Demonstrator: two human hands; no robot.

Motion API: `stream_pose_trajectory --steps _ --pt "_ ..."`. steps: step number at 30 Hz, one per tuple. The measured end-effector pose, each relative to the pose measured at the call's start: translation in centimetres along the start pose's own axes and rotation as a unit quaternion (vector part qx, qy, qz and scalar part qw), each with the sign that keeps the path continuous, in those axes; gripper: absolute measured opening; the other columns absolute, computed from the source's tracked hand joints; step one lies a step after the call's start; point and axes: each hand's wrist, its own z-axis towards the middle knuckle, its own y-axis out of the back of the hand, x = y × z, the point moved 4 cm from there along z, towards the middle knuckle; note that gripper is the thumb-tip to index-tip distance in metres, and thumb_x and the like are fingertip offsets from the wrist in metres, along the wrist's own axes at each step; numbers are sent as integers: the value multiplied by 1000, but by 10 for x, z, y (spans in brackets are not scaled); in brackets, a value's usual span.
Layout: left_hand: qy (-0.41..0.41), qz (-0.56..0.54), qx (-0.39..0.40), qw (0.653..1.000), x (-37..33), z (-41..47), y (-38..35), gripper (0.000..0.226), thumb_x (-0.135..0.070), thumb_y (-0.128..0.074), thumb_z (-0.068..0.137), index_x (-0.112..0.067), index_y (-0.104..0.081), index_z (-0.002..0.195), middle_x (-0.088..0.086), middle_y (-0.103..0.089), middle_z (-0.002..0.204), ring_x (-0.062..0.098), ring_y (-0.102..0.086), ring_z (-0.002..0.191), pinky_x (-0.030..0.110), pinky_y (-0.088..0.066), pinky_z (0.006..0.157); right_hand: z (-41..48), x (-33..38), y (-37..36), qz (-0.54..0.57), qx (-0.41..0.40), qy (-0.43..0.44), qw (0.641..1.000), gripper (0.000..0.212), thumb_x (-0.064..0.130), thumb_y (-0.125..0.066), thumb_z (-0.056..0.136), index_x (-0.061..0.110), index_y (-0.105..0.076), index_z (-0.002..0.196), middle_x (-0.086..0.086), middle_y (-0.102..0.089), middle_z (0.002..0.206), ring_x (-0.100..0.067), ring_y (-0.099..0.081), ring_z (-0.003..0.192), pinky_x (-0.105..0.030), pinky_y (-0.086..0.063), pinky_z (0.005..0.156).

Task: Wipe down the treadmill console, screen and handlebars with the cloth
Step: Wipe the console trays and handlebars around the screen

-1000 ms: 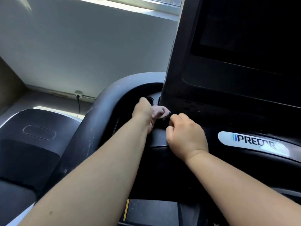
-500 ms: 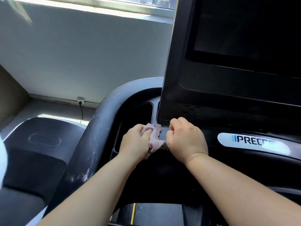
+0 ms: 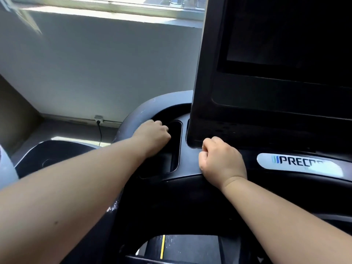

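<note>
The black treadmill console [image 3: 190, 169] fills the right of the head view, with its dark screen [image 3: 285, 35] upright above. My left hand [image 3: 154, 134] reaches with curled fingers into the recessed pocket [image 3: 174, 151] left of the screen base. The pink cloth is out of sight under that hand. The grey curved handlebar [image 3: 137, 109] arches just behind and left of it, with white scuffs lower down. My right hand [image 3: 222, 159] rests as a loose fist on the console at the screen's lower left corner, holding nothing I can see.
A silver Precor badge [image 3: 297, 162] lies right of my right hand. A neighbouring machine's dark hood [image 3: 57, 149] sits at the left. A wall socket [image 3: 99, 118] with a cord is on the wall behind. The belt with a yellow stripe [image 3: 162, 246] shows below.
My left hand moved with the cloth from the console's front edge beside my right hand, left and back into the pocket; the cloth is now hidden. My right hand stayed put.
</note>
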Motion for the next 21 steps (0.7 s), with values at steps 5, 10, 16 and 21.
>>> stream_pose_trajectory --steps 5,10,16,21 --pt "-105 110 147 977 -8 -17 -50 36 -40 -40 94 -20 -64 113 -1 -59 121 25 -44 128 46 -12 117 -1 0 2 8 10 2 1000 7 23 -41 89 19 -44 83 5 -42 86 -22 -41 72 -31 -30 65" --pt "-133 37 307 942 -28 -18 -41 26 -18 -57 86 -17 -68 109 5 -68 108 29 -63 104 30 -47 82 -3 0 3 8 13 4 1000 8 23 -41 90 19 -42 83 5 -40 86 -22 -40 72 -31 -29 66" --pt "-71 129 48 988 -1 12 -42 23 -18 -44 94 -25 -58 110 -8 -59 113 18 -48 117 31 -32 99 0 0 1 5 11 9 1000 10 22 -41 90 17 -49 89 3 -42 88 -23 -41 73 -31 -30 66" --pt "-13 -78 246 966 -23 9 -59 19 -17 -48 96 -21 -63 107 3 -60 114 13 -54 108 15 -35 79 -1 -2 2 18 3 8 1000 8 22 -42 89 17 -48 86 3 -44 88 -23 -42 72 -32 -33 66"
